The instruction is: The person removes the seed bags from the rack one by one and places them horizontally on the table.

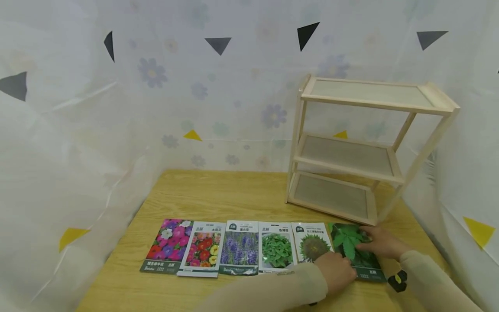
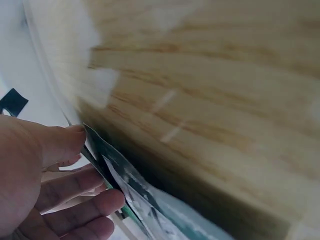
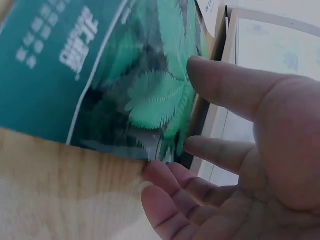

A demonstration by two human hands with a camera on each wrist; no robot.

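Observation:
The green leaf-pictured seed packet [image 1: 364, 255] lies at the right end of a row, both hands at it. My left hand [image 1: 336, 272] is at its lower left side, overlapping the sunflower seed packet [image 1: 313, 245]. In the left wrist view, thumb and fingertips of the left hand [image 2: 55, 185] touch the packet's edge [image 2: 135, 190]. My right hand [image 1: 383, 243] is at the packet's upper right corner. In the right wrist view, the loosely bent fingers of the right hand [image 3: 235, 155] lie along the edge of the leaf packet [image 3: 155, 95], thumb near its face.
Left of these lie a basil-like leaf packet [image 1: 277, 247], a lavender packet [image 1: 239, 249], a red-and-yellow flower packet [image 1: 202, 249] and a petunia packet [image 1: 167, 246]. A three-tier wooden shelf [image 1: 351, 156] stands behind the hands on the wooden table [image 1: 218, 195]. White sheeting [image 1: 234, 86] surrounds it.

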